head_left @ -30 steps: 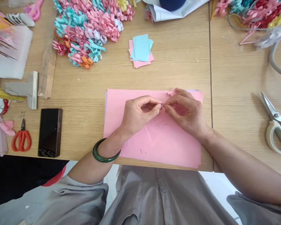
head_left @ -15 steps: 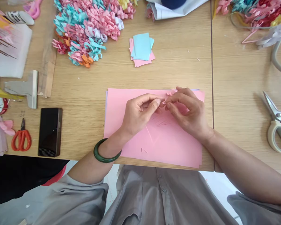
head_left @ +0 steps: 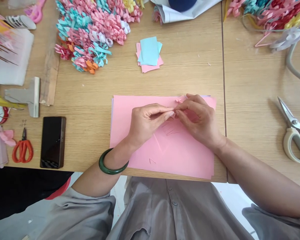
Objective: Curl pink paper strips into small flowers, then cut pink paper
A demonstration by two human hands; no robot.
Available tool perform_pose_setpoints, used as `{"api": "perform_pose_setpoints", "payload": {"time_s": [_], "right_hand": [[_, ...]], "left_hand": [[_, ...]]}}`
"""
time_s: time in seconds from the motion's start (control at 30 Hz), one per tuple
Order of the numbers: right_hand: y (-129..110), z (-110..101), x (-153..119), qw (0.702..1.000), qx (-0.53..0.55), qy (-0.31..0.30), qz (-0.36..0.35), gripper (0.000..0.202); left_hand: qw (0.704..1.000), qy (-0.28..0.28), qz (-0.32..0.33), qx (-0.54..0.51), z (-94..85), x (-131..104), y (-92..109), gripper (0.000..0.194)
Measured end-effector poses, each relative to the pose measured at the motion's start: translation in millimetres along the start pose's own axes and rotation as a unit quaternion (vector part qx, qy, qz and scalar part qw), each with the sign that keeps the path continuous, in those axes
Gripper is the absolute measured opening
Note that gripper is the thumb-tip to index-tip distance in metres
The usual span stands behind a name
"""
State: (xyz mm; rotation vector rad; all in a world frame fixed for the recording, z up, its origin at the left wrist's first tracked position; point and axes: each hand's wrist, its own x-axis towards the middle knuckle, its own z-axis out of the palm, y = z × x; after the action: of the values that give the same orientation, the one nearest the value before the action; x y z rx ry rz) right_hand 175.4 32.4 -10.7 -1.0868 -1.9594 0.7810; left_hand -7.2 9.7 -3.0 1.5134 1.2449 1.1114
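Observation:
My left hand (head_left: 150, 121) and my right hand (head_left: 201, 121) meet above a large sheet of pink paper (head_left: 140, 156), fingertips touching. Each hand pinches thumb against forefinger. The small pink paper piece (head_left: 175, 113) between them is almost wholly covered by the fingertips. A curled pink paper flower (head_left: 179, 101) shows just beyond my right fingers; whether it joins the pinched piece I cannot tell. Several thin pink paper slivers (head_left: 170, 128) lie on the sheet below my hands, and a folded sliver (head_left: 152, 161) lies nearer the front edge.
Curled paper flowers (head_left: 90, 36) are heaped at the back left. Small blue and pink paper squares (head_left: 149, 51) are stacked behind the sheet. A phone (head_left: 53, 141), red-handled scissors (head_left: 22, 150) and a metal clip (head_left: 35, 96) lie left; large scissors (head_left: 295, 133) lie right.
My left fingers have straightened and drawn closer to my right fingertips, covering more of the pink piece. My right hand has barely moved; the whole view has shifted slightly.

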Motion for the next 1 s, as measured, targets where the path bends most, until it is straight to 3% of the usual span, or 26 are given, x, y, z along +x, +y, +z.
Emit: {"api": "perform_pose_setpoints", "payload": {"time_s": [0.3,0.57,0.77,1.0], "right_hand": [[2.2,3.0,-0.2,1.000,-0.014,0.006,-0.018,0.009],[1.0,0.3,0.7,1.000,-0.008,0.022,-0.004,0.009],[1.8,1.3,0.5,1.000,-0.010,0.006,-0.009,0.010],[5.4,3.0,0.0,1.000,-0.016,0.004,-0.018,0.007]], "left_hand": [[0.992,0.031,0.049,0.114,0.9,-1.5,3.0,0.014],[0.999,-0.007,-0.046,0.000,-3.0,3.1,7.1,0.026],[0.998,-0.002,0.032,0.060,-2.5,2.9,2.1,0.013],[0.996,0.003,0.032,0.079,-2.8,1.4,2.4,0.012]]}}
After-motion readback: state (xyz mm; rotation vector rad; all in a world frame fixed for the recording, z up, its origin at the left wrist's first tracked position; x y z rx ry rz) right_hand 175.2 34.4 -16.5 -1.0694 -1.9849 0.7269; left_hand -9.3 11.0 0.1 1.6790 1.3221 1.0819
